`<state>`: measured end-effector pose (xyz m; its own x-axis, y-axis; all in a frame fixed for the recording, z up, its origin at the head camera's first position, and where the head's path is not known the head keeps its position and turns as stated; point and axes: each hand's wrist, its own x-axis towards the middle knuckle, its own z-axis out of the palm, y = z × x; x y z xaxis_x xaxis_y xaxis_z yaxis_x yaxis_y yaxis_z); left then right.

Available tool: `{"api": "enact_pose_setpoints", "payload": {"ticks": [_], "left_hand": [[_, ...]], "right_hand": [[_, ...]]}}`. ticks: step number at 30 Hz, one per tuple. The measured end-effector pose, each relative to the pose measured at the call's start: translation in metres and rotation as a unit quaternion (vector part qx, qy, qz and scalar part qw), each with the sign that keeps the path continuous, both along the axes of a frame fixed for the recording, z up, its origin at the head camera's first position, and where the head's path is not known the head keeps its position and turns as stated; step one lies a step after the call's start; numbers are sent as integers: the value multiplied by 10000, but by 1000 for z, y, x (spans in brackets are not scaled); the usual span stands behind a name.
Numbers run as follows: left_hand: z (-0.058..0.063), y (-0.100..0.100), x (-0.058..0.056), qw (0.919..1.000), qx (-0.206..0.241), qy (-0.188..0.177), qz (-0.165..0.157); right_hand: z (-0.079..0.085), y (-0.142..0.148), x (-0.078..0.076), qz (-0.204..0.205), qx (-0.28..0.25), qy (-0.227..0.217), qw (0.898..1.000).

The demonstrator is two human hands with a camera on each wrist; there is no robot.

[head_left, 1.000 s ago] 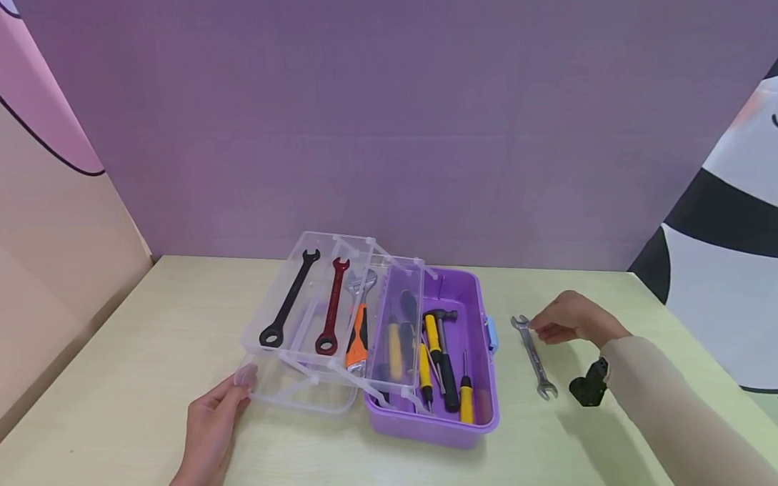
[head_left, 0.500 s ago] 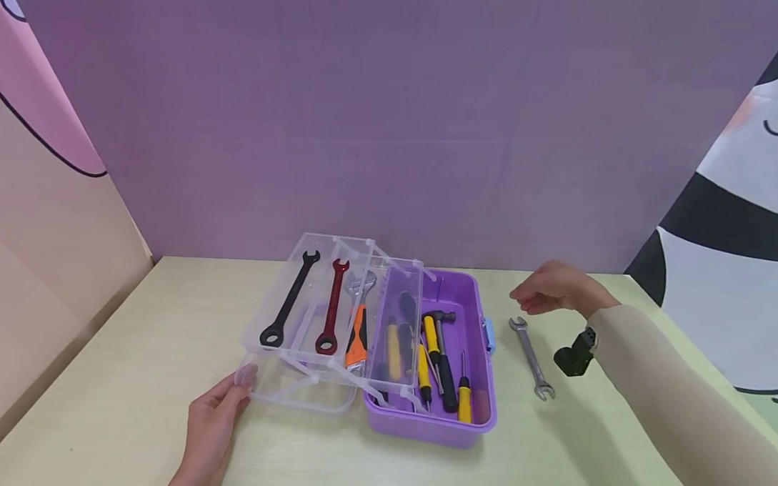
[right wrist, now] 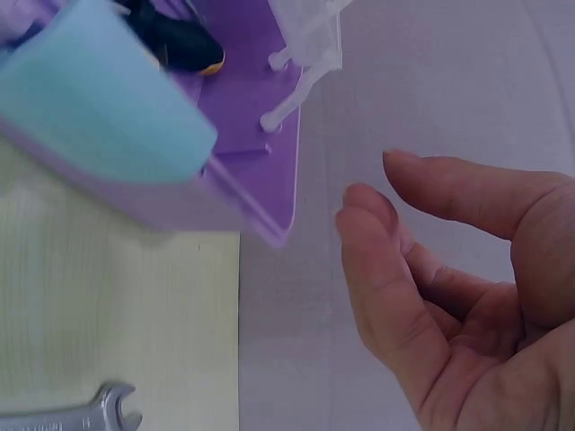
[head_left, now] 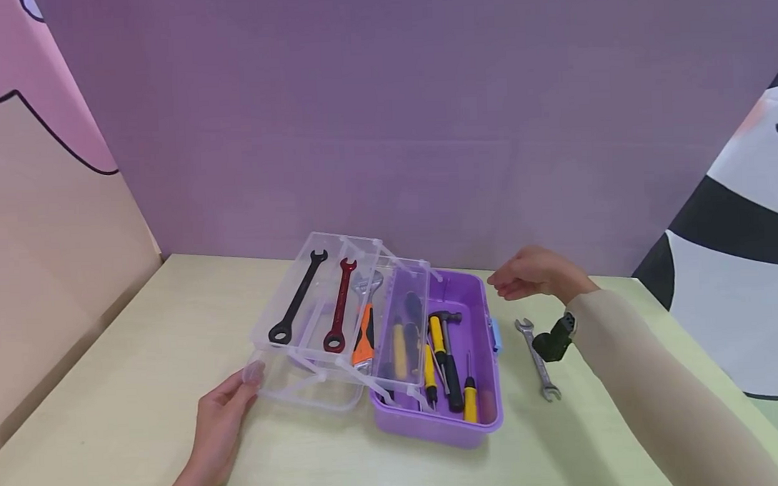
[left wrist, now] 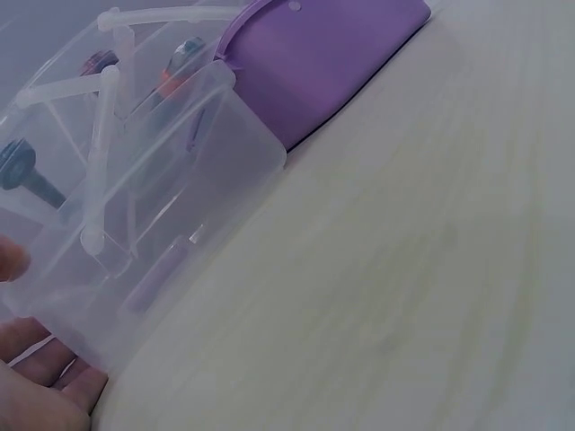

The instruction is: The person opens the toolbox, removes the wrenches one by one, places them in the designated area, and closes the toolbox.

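Observation:
My left hand pinches the front corner of the toolbox's clear plastic lid, thumb on one side and fingers on the other. The purple toolbox stands open, its clear trays spread out to the left. A black wrench and a red wrench lie in the trays beside an orange-handled adjustable wrench. My right hand hovers, with nothing held, by the box's far right corner, fingers loosely bent and thumb apart. Nearer me lies a silver double-ended wrench on the table.
Inside the purple box are a hammer, a yellow-handled screwdriver and several other tools. A light blue latch juts from its right side. A purple backdrop rises behind the wooden table.
My right hand has moved away from the silver wrench, back and left toward the box's far right corner. The left hand keeps its hold on the lid, and the wrench stays put.

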<state>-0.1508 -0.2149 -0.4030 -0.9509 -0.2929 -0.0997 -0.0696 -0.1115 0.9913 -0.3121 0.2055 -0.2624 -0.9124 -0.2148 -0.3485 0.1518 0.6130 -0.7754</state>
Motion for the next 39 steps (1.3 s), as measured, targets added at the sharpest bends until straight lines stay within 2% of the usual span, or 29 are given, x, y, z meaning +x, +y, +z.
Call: {"api": "enact_pose_setpoints", "payload": {"ticks": [3, 6, 10, 14, 21, 28, 35, 39], "left_hand": [[-1, -1, 0, 9997, -166, 54, -161], [-2, -4, 0, 9979, -362, 221, -496], [-2, -9, 1, 9921, -544, 543, -988], [-3, -11, 1, 9867, -711, 699, -1280], [-4, -14, -1, 9850, -842, 686, -1338], [-5, -15, 0, 9861, -621, 711, -1370], [-5, -14, 1, 9861, -515, 743, -1394], [-3, -13, 1, 9856, -589, 679, -1429]], "right_hand": [[-1, -6, -2, 44, 42, 1, 10000], [0, -14, -3, 97, 81, 20, 9999], [1, -25, -5, 139, 80, 43, 9999], [2, -35, -5, 157, 122, 103, 9997], [6, -55, -3, 198, 150, 134, 9996], [6, -80, -6, 248, -76, 73, 9996], [1, -103, 3, 218, -398, 82, 9989], [-6, -117, 6, 98, -290, 115, 9995]]}}
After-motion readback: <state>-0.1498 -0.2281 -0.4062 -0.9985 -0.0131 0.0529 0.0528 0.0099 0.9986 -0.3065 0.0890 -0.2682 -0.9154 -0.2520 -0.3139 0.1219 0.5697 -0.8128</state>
